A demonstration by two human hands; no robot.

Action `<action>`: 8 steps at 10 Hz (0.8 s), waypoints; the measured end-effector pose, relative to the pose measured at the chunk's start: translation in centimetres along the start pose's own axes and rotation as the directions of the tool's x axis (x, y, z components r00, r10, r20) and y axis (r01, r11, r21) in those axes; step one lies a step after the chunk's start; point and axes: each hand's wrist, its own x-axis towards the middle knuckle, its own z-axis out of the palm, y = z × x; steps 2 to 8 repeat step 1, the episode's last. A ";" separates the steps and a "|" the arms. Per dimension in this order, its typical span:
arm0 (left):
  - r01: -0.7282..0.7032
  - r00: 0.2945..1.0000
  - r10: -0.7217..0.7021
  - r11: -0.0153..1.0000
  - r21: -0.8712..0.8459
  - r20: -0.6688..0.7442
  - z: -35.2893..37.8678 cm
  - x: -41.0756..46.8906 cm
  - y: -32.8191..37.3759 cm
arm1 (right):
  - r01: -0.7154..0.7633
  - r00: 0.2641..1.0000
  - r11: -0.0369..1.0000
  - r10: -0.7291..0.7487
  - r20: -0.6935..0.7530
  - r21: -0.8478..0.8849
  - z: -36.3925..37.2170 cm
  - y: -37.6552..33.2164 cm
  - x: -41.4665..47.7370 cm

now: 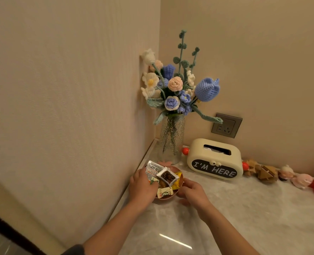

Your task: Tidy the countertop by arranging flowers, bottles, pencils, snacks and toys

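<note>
Both the left grip (pixel 143 186) and right grip (pixel 193 194) clasp the snack bowl (pixel 166 200); vase (pixel 172 142) just beyond, tissue box (pixel 215 159) right.

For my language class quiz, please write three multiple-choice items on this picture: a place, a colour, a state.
1. Where does the vase stand? A. In the wall corner. B. On the floor. C. On a chair.
2. What colour is the bowl? A. Green. B. Black. C. Pink.
3. The bowl is: A. empty. B. heaped with snack packets. C. upside down.
Answers: 1 A, walls meet behind it, left of the tissue box; 2 C, its rim shows pink; 3 B, packets rise above the rim between left hand and right hand.
</note>
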 end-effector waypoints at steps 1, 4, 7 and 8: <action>-0.057 0.996 0.059 0.998 0.024 -0.064 -0.5 -0.6 1.5 | -0.030 0.999 0.998 0.029 -0.032 -0.054 -0.7 0.1 0.2; -0.057 0.996 0.059 0.998 0.024 -0.064 -0.5 -0.6 1.5 | -0.030 0.999 0.998 0.029 -0.032 -0.054 -0.7 0.1 0.2; -0.057 0.996 0.059 0.998 0.024 -0.064 -0.5 -0.6 1.5 | -0.030 0.999 0.998 0.029 -0.032 -0.054 -0.7 0.1 0.2; -0.057 0.996 0.059 0.998 0.024 -0.064 -0.5 -0.6 1.5 | -0.030 0.999 0.998 0.029 -0.032 -0.054 -0.7 0.1 0.2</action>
